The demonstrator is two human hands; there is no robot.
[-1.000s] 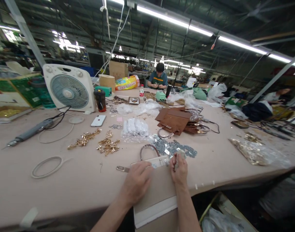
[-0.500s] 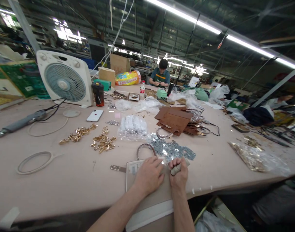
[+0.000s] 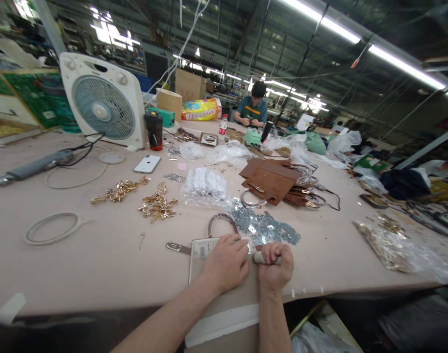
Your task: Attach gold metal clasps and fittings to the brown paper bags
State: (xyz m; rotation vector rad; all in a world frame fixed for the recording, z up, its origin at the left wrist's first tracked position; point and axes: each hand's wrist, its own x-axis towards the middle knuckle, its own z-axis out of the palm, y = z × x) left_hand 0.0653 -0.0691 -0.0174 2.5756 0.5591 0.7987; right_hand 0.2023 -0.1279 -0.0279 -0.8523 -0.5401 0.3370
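Left hand (image 3: 228,263) rests half-open on beige handbag (image 3: 236,303) at near edge of table (image 3: 110,274), hiding part of its top; right hand (image 3: 278,268) fisted round pale cylinder (image 3: 260,258); grey metal plates (image 3: 266,225) heaped just beyond, gold-coloured fittings (image 3: 158,207) leftward.

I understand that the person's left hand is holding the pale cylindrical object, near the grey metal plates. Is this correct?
Not quite: the wrong hand is named. The head view shows the right hand holding the pale cylindrical object, near the grey metal plates; the left hand rests on the beige bag.
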